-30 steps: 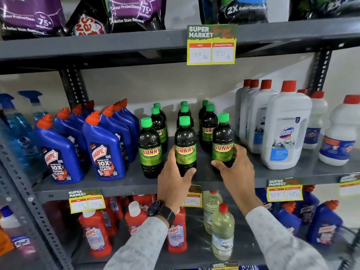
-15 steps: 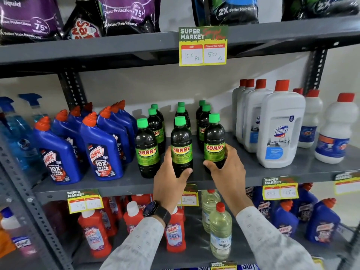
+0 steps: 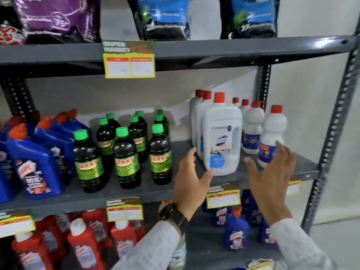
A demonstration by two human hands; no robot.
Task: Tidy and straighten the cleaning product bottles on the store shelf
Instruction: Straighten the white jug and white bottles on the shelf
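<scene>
On the grey middle shelf [image 3: 194, 184] stands a large white bottle with a red cap [image 3: 222, 137], first in a row of like bottles. My left hand [image 3: 191, 178] is open at its lower left, fingers close to or touching its base. My right hand [image 3: 270, 172] is open to its right, in front of a smaller round white bottle [image 3: 272, 137]. Dark bottles with green caps [image 3: 126, 156] stand in rows to the left, with blue angled-neck bottles [image 3: 39, 158] beyond them.
The shelf's perforated upright [image 3: 335, 123] rises at the right edge. Price tags [image 3: 223, 198] hang on the shelf front. Red bottles [image 3: 83, 242] and blue bottles [image 3: 236, 232] fill the lower shelf. Detergent pouches [image 3: 163, 18] sit on the top shelf.
Both hands have let go of the green-capped bottles and moved right to either side of the large white bottle. The view has swung right and is blurred.
</scene>
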